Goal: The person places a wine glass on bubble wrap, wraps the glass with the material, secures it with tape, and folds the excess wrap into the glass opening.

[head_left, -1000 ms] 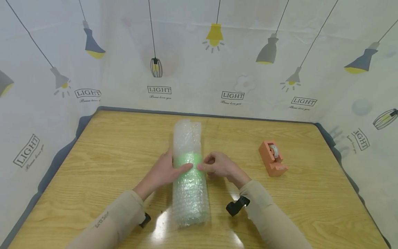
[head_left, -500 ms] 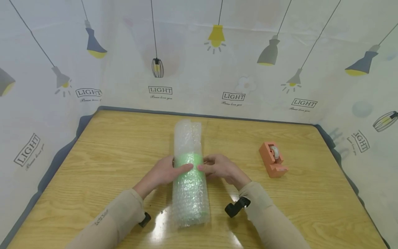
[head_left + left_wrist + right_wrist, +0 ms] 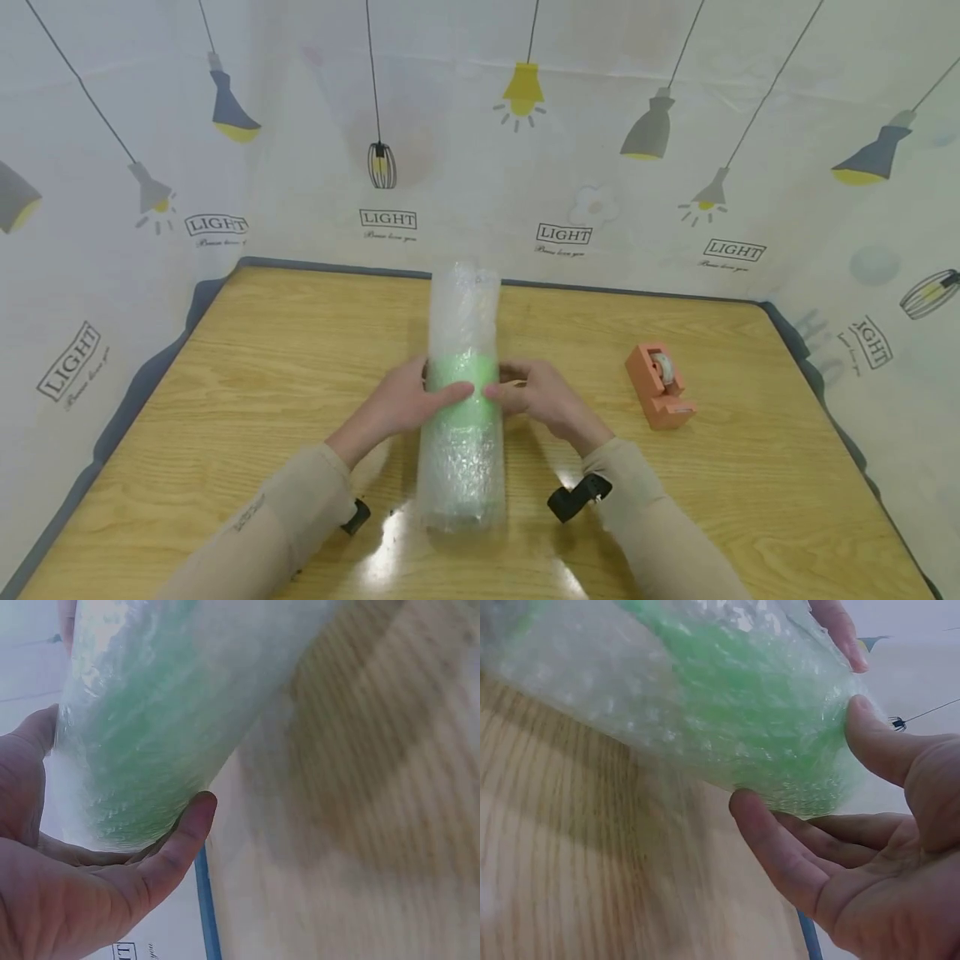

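A long roll of clear bubble wrap (image 3: 461, 467) with something green inside lies lengthwise before me, held just over the table. My left hand (image 3: 401, 398) grips its left side, thumb across the top and fingers curled beneath. From the other side my right hand (image 3: 543, 400) grips it the same way, its thumb close to the left thumb. In the left wrist view the fingers (image 3: 196, 814) cup the underside of the green part (image 3: 150, 742). The right wrist view shows the right fingers (image 3: 761, 825) under the bubble wrap (image 3: 757, 712). What the green thing is stays hidden by the wrap.
An orange tape dispenser (image 3: 660, 386) with a roll of tape stands on the wooden table (image 3: 247, 375) to the right. A pale curtain (image 3: 465, 108) printed with lamps encloses the table's back and sides. Black camera straps (image 3: 576, 497) sit at both wrists.
Both hands have closed further around the bubble-wrapped roll and raised it off the table, a little away from me. The right fingers have moved under it. The tape dispenser stays put.
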`<state>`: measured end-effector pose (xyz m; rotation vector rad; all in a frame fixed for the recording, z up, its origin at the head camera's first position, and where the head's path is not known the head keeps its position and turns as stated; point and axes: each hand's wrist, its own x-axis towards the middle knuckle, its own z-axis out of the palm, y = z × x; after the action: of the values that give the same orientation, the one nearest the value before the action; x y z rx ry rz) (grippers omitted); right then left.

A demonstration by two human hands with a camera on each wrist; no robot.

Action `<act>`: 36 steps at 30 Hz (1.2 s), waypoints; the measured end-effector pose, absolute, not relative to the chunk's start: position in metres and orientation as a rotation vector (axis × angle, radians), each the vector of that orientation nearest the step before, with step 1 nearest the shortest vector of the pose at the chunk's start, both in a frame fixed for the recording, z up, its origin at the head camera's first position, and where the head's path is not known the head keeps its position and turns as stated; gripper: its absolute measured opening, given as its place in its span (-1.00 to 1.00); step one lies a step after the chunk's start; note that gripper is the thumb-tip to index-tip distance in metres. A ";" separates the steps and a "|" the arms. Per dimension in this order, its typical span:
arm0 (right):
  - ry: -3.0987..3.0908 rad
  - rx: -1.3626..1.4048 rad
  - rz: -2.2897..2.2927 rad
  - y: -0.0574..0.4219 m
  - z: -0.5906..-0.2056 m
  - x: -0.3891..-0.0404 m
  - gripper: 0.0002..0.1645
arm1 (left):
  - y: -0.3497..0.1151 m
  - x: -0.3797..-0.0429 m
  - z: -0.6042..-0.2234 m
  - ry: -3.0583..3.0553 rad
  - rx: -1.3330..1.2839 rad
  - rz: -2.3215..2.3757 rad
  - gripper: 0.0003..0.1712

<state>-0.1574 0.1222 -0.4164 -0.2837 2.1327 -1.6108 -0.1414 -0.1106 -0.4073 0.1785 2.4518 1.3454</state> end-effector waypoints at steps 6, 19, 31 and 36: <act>2.236 -0.337 -1.637 0.126 -0.408 -0.160 -0.35 | -0.106 -0.148 -0.395 2.504 0.205 1.320 0.04; 2.418 -0.420 -1.721 0.129 -0.386 -0.158 -0.16 | -0.102 -0.151 -0.372 2.572 0.315 1.460 0.12; 2.507 -0.605 -1.867 0.129 -0.378 -0.153 -0.07 | -0.095 -0.149 -0.364 2.566 0.418 1.689 0.28; 2.499 -0.619 -1.936 0.129 -0.375 -0.151 -0.06 | -0.094 -0.148 -0.362 2.552 0.455 1.736 0.26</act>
<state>-0.1506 0.1289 -0.3748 -0.6190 2.4992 -1.9361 -0.1484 -0.0938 -0.3623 0.4545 2.5525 1.7358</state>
